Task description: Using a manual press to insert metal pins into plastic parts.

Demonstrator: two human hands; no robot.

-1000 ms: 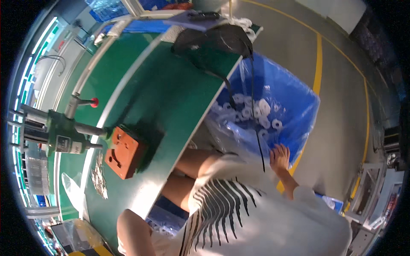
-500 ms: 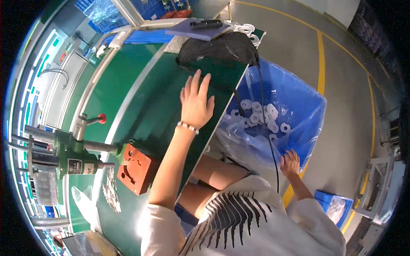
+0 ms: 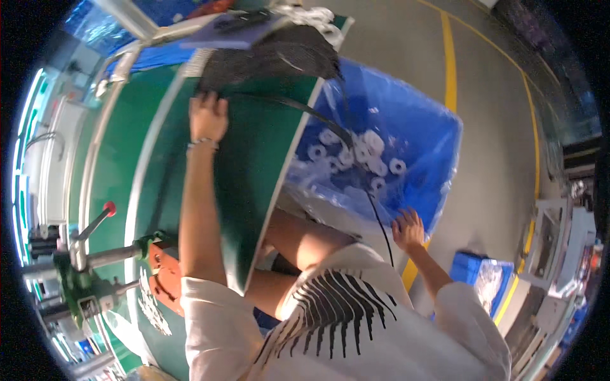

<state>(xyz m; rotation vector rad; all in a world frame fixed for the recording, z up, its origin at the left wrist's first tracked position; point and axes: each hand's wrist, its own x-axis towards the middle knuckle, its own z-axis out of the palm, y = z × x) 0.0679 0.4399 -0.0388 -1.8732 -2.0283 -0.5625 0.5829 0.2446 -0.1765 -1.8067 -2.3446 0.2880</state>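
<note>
At the far left of the green worktable, my left hand (image 3: 208, 119) reaches to the near edge of a black mesh bag (image 3: 273, 63). Its fingers look bent and are blurred, so I cannot make out whether they grip the cloth. A black strap (image 3: 305, 109) runs from below the bag over the table's edge and across the bin. My right hand (image 3: 408, 230) is by the near rim of a blue bin (image 3: 438, 136) lined with clear plastic, its fingers apart and holding nothing. Several white plastic rings (image 3: 368, 149) lie inside the bin.
A green hand press (image 3: 79, 279) with a red-knobbed lever stands at the left, beside an orange-red fixture block (image 3: 166, 276). A purple board (image 3: 235, 32) rests behind the bag. Another blue crate (image 3: 467, 267) sits on the floor, near yellow floor lines (image 3: 450, 63).
My left hand has moved left to the bag's near edge, its fingers now bent. The strap now stretches across the tabletop. The view has shifted; my right hand stays by the bin rim.
</note>
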